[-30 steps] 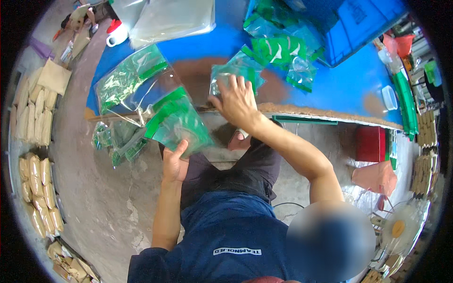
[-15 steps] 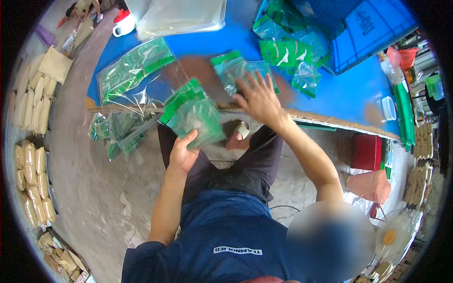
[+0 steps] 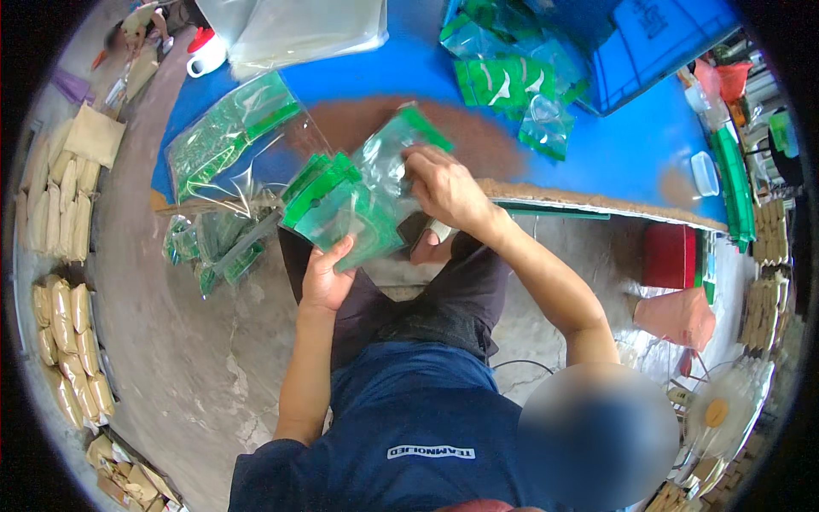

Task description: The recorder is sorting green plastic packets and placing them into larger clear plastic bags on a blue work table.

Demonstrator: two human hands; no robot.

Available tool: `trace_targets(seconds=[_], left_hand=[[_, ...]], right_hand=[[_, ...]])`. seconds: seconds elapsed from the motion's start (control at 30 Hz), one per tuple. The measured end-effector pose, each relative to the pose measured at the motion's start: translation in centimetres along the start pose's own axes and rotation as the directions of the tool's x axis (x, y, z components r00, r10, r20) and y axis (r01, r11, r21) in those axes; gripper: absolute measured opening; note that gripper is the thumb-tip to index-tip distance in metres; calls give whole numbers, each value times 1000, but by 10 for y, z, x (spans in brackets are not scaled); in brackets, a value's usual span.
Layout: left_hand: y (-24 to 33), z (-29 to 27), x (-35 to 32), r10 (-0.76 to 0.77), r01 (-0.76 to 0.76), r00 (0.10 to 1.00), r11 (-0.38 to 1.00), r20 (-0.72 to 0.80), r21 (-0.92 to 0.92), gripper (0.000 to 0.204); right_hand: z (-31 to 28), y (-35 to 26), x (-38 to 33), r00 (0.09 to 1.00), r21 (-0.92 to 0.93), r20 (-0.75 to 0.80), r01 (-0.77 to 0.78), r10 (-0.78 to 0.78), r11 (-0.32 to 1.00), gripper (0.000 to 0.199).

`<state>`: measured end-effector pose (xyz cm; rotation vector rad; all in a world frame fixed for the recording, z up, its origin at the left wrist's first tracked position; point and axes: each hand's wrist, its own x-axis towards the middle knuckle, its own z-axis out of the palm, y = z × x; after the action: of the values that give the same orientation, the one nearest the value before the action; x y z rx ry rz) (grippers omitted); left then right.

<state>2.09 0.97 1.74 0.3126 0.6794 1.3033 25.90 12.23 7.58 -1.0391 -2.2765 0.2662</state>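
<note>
Double grip from us at the blue tabletop [image 3: 631,179]!
Our left hand [image 3: 328,273] clutches a fanned stack of green-banded clear plastic bags [image 3: 345,213] above our lap [image 3: 409,320]; our right hand [image 3: 448,188] pinches a matching bag [image 3: 386,152] near it.

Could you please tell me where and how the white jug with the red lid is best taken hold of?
Probably by its handle, coming from the left and near side: that open loop juts out from the white jug toward there, facing away from the clear plastic stack on the jug's right.
</note>
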Motion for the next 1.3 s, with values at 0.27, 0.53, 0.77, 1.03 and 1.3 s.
trace_targets(seconds=[0.27, 0.53, 0.77, 1.03, 1.3], left_hand=[[-14, 27, 1, -21, 23, 1000, 981, -11, 194, 51], [-15, -15, -19, -198, 217, 972, 962, 128, -163, 69], [-25, 33, -2, -53, 54, 976, 999, 209, 5, 59], [-46, 7, -13, -197, 200, 973, 980, 123, -7, 58], [-49, 54, -14, -219, 348, 894, 888, 390, -299, 72]], right_hand=[[-25, 85, 57, 881, -104, -354, -371, 314, 923, 56], [-41, 34, -42, 962, -146, 213, 202, -169, 968, 61], [-40, -15, -26, 900, 612, 291, -436, 324, 660, 29], [-92, 144, -71, 975, -541, -53, -208, 214, 815, 32], [-28, 52, -16, 946, -330, -158, -322, 284, 887, 43]])
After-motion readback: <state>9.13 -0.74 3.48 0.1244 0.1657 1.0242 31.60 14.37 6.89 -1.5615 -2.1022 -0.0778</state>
